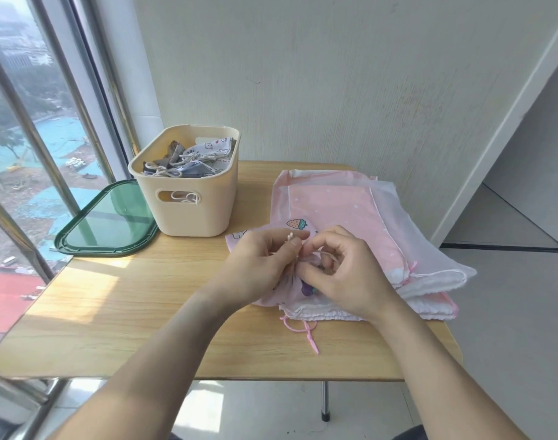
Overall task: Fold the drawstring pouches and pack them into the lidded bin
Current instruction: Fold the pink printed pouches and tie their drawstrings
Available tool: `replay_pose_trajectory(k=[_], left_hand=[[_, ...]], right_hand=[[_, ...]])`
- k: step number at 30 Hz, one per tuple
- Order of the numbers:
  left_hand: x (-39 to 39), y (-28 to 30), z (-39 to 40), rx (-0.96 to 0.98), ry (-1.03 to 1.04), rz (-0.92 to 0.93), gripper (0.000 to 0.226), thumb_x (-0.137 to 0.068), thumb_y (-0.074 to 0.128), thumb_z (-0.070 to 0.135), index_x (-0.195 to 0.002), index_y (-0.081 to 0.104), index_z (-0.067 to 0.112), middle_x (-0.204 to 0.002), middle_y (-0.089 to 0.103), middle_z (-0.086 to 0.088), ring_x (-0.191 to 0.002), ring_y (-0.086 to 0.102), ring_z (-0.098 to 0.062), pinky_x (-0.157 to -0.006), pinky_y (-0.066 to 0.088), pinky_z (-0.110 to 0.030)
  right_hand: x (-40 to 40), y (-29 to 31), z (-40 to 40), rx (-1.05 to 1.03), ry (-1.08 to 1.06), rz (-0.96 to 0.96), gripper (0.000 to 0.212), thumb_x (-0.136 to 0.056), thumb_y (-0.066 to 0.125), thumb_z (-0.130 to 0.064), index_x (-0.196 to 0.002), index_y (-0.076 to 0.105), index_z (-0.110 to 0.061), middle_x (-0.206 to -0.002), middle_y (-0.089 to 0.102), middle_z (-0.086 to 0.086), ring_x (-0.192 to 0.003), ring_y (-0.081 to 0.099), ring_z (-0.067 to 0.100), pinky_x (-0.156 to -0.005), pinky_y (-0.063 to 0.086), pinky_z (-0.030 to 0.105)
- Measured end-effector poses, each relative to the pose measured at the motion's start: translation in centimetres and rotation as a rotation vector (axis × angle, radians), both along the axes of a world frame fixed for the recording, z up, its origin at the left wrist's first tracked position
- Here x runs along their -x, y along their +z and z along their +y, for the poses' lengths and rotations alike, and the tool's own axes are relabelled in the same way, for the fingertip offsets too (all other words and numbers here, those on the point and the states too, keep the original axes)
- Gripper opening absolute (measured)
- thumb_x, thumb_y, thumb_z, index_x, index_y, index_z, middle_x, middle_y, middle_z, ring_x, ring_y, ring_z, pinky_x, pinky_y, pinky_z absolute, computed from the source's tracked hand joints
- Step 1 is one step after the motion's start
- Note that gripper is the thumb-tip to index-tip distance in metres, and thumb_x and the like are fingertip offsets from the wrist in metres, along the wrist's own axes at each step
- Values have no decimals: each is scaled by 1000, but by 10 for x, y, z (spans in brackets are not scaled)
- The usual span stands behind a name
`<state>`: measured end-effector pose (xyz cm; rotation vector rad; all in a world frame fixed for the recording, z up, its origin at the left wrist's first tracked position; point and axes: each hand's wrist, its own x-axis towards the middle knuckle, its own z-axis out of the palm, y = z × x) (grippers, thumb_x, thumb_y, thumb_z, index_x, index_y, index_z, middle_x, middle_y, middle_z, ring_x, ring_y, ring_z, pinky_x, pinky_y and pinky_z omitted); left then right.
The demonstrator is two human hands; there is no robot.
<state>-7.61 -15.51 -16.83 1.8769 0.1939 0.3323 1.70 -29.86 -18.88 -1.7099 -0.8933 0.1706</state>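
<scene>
From the head camera, both hands meet over a small lilac printed pouch [298, 230] at the middle of the wooden counter [118, 312]; the left hand [258, 265] has its fingers curled, pinching a pale drawstring end and the bunched cloth; the right hand [344, 274] is likewise curled, its fingertips pinching the gathered neck of the same pouch. The pouch lies on the near left edge of a stack of pink and white pouches [350, 211], whose pink cord [306, 331] trails toward the counter's front edge. Left of the stack stands the cream bin [191, 214], already holding grey and white printed pouches [191, 157]; its green lid [112, 217] lies flat just beside it, by the window [26, 138].
</scene>
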Motion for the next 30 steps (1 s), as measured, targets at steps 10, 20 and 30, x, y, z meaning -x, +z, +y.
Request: replay_pose_trajectory(k=[10,20,30], left_hand=[[-2,-4,-1,72,-2,-16,14,-103,49,15,-91,44,11,-61,56,0,-42,42,-9,-44,36,-20],[-2,-5,6,-30,-30,-40,23,-90,71,13,-84,52,2,-71,63,-10,-52,54,-15,-51,46,-28],[-5,-5,3,-126,39,-169,26,-81,81,20,-76,58,7,-74,68,-22,-53,50,-36,-52,43,-50]], right_hand=[[5,4,5,-26,-116,-189,17,-68,78,-4,-67,72,-20,-84,66,-6,-60,55,4,-60,43,13],[12,10,6,157,-89,-176,16,-69,75,-5,-59,63,-12,-70,61,-6,-54,53,4,-56,38,10],[10,11,-1,109,-46,58,25,-67,73,-28,-66,65,-4,-52,51,-7,-53,44,9,-52,36,24]])
